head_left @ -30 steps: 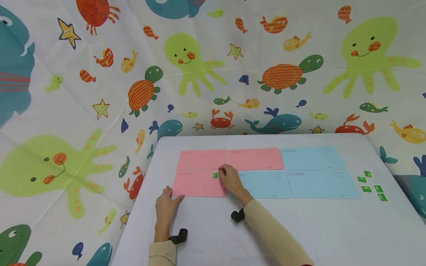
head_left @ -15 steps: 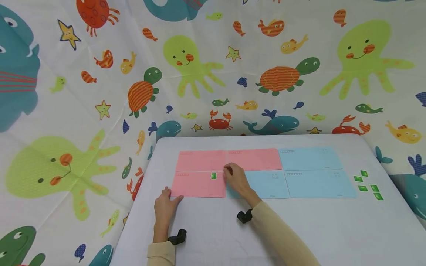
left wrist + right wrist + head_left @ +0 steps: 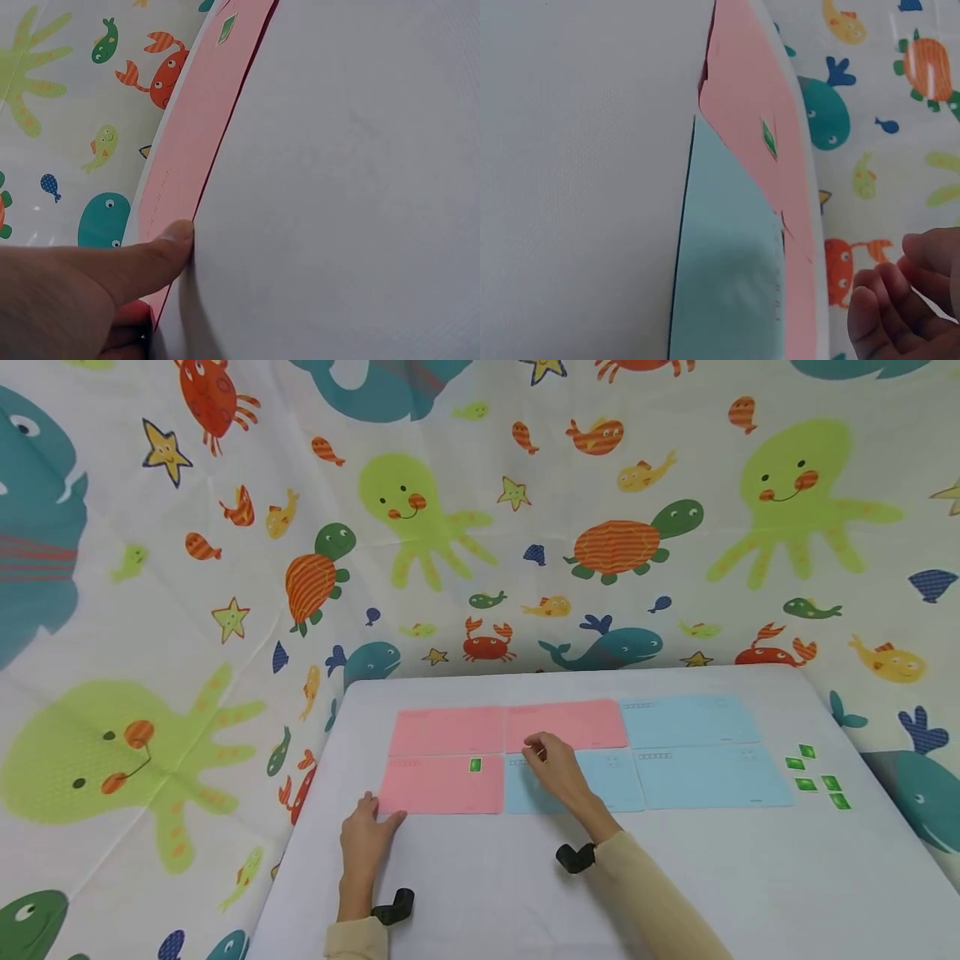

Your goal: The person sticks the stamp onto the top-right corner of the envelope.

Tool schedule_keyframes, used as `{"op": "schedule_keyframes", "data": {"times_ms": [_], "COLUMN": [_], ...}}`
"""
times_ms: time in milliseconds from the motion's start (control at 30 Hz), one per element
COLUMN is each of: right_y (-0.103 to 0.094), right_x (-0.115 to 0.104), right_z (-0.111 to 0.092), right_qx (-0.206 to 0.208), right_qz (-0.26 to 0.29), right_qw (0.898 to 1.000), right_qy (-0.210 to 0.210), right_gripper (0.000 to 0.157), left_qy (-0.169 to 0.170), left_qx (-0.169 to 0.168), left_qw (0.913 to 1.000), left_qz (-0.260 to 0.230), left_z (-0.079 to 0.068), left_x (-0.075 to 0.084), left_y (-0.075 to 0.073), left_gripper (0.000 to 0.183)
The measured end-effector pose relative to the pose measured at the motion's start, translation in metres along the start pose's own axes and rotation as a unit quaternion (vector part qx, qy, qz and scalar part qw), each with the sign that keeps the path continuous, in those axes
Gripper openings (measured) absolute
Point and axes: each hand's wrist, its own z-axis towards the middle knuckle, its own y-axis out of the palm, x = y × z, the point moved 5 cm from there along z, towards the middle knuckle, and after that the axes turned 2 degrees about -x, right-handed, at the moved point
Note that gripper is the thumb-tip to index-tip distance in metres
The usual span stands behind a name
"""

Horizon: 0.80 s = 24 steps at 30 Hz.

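A green stamp (image 3: pixel 476 765) lies near the upper right corner of the front-left pink envelope (image 3: pixel 441 797). My left hand (image 3: pixel 365 839) rests at that envelope's lower left corner; in the left wrist view its thumb (image 3: pixel 174 238) touches the bottom edge. My right hand (image 3: pixel 558 770) hovers over the front-middle blue envelope (image 3: pixel 618 781), near its top edge. In the right wrist view the right hand's fingers (image 3: pixel 866 311) are loosely bent, and nothing shows between them.
Two more pink envelopes (image 3: pixel 447 731) lie behind, at left and middle. Two other blue envelopes (image 3: pixel 712 777) lie at the right. Several green stamps (image 3: pixel 806 785) are scattered near the table's (image 3: pixel 465 893) right side. A cloth (image 3: pixel 480 502) printed with sea animals stands behind and left.
My right hand has drawn away from the stamp toward the right, over the blue envelope. The left hand stays at the pink envelope's corner. The head view has shifted slightly.
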Motion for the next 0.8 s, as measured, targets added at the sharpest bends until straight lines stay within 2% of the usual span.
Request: {"op": "schedule_keyframes", "data": {"times_ms": [533, 800], "right_y": [-0.043, -0.071], "right_x": [-0.012, -0.007], "right_z": [-0.017, -0.026], "right_qx": [0.003, 0.02], "right_qz": [-0.038, -0.069], "right_qw": [0.999, 0.997], "right_qy": [-0.017, -0.026], "right_gripper": [0.026, 0.028], "left_qy": [0.007, 0.002], "left_qx": [0.012, 0.016], "left_qw": [0.9999, 0.9998], "left_qz": [-0.008, -0.012], "left_z": [-0.001, -0.001], "left_x": [-0.004, -0.004], "left_y": [0.001, -0.001], "left_gripper": [0.066, 0.066]}}
